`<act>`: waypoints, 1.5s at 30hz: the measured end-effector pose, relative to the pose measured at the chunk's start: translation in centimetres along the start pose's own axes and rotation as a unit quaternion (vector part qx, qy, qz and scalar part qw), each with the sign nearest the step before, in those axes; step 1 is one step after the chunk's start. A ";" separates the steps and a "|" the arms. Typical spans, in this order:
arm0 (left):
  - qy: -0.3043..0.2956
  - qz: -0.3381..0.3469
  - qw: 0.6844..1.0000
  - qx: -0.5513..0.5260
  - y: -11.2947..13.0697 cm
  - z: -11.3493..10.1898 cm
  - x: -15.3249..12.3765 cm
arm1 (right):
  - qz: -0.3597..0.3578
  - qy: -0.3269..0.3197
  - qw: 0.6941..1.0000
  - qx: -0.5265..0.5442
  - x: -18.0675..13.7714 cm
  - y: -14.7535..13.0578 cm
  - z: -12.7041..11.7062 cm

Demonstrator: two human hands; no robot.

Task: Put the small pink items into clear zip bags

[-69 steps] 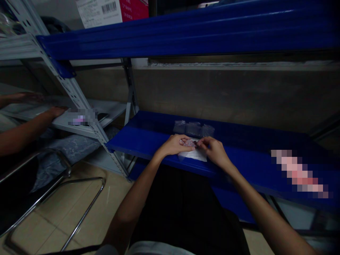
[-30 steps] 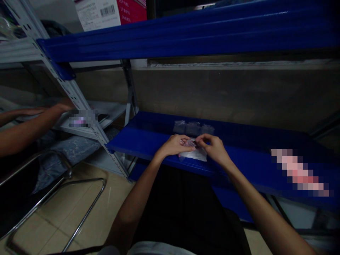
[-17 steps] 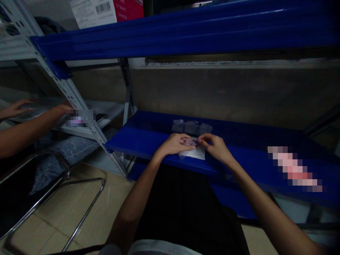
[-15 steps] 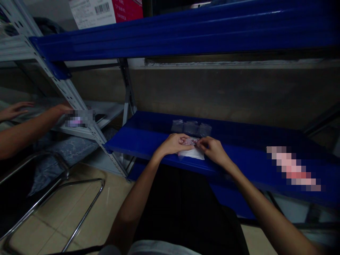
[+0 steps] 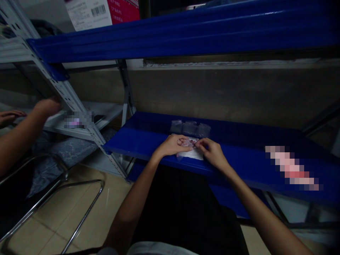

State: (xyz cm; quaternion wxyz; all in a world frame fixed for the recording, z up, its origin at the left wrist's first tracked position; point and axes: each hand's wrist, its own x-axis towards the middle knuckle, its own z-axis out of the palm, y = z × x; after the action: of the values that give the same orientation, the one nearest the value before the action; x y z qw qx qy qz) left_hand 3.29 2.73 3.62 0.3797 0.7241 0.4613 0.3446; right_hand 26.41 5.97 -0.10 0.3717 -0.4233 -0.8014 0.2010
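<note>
My left hand (image 5: 171,145) and my right hand (image 5: 214,154) meet over the front of a blue metal shelf (image 5: 138,140). Both pinch a small clear plastic bag (image 5: 189,143) with pinkish contents, held between their fingertips. Under it lies a flat pile of clear bags (image 5: 193,155) on the shelf. Three small filled bags (image 5: 190,127) stand in a row just behind my hands.
A blue shelf beam (image 5: 186,33) runs overhead, with a red and white carton (image 5: 101,12) on top. To the left a grey rack (image 5: 69,102) holds another person's hands (image 5: 45,106). A chrome chair frame (image 5: 66,198) stands on the tiled floor.
My hands have stayed together over the bag, with small finger movements. The other person's hands on the grey rack have shifted left. The view has drifted slightly.
</note>
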 end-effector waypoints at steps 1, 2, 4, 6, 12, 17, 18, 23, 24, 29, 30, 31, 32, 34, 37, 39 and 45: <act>-0.008 0.002 1.000 -0.009 0.1 0.2 0.0 | 0.016 0.010 0.999 0.029 -0.1 -0.4 -0.1; -0.016 0.004 1.000 -0.018 0.3 0.4 -0.1 | 0.029 0.013 0.998 0.055 -0.1 -0.8 -0.3; -0.031 0.009 0.999 -0.030 0.4 0.8 -0.1 | 0.034 0.001 0.996 0.088 -0.1 -1.6 -0.5; -0.043 0.012 0.998 -0.038 0.5 1.2 -0.1 | 0.017 -0.021 0.995 0.097 -0.1 -2.4 -0.8; -0.049 0.025 0.997 -0.052 0.3 1.5 0.0 | 0.026 -0.039 0.991 0.124 -0.8 -4.4 -1.6; -0.039 0.024 0.996 -0.080 0.3 1.4 0.2 | 0.025 -0.109 0.986 0.125 -1.9 -5.3 -1.8; -0.040 0.022 0.995 -0.088 0.4 1.4 0.2 | 0.030 -0.104 0.986 0.125 -2.0 -5.3 -1.8; -0.038 0.007 0.990 -0.139 0.9 0.9 0.1 | 0.072 -0.061 0.985 0.146 -2.6 -5.1 -2.4; -0.031 0.006 0.989 -0.144 1.1 0.9 0.0 | 0.081 -0.054 0.983 0.153 -2.8 -5.1 -2.6; 0.017 0.032 0.989 -0.145 1.6 1.5 0.1 | 0.114 0.021 0.969 0.217 -3.3 -5.5 -2.9; 0.021 0.033 0.988 -0.149 1.6 1.7 0.1 | 0.120 0.039 0.964 0.233 -3.4 -5.5 -2.9; 0.023 0.034 0.987 -0.154 1.7 1.8 0.1 | 0.128 0.053 0.959 0.248 -3.4 -5.5 -2.9; 0.026 0.036 0.986 -0.158 1.7 1.9 0.1 | 0.136 0.061 0.953 0.262 -3.4 -5.5 -2.9; 0.031 0.040 0.985 -0.167 1.6 2.0 0.2 | 0.157 0.065 0.944 0.283 -3.4 -5.5 -2.9; 0.044 0.050 0.981 -0.182 1.5 2.0 0.3 | 0.183 0.049 0.939 0.289 -3.4 -5.4 -3.0; 0.051 0.059 0.978 -0.192 1.6 2.0 0.3 | 0.184 0.040 0.938 0.290 -3.4 -5.4 -3.1; 0.064 0.071 0.978 -0.187 2.2 2.2 0.0 | 0.159 0.034 0.941 0.297 -3.5 -5.8 -3.2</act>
State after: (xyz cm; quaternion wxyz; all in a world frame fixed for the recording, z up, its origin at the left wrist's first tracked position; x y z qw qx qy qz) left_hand 6.07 1.61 4.47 0.4531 0.6476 0.3596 0.4961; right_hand 27.07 -0.19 4.20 0.4705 -0.4223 -0.6141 0.4724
